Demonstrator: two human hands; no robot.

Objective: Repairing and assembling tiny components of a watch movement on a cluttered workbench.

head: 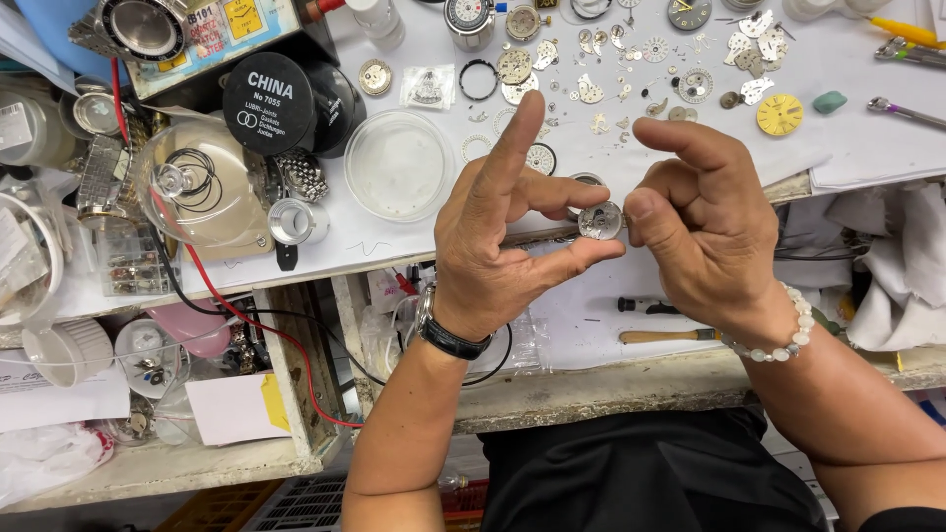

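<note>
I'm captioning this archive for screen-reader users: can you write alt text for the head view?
Both hands, left hand and right hand, pinch a small round silver watch movement between them above a cluttered white workbench. Tiny metal watch parts, a round yellow dial and a clear round dish lie behind.

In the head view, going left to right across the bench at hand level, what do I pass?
Clear domed cover → small metal cup → clear round dish → left hand → small round watch movement pinched between both hands → right hand → white cloth.
</note>
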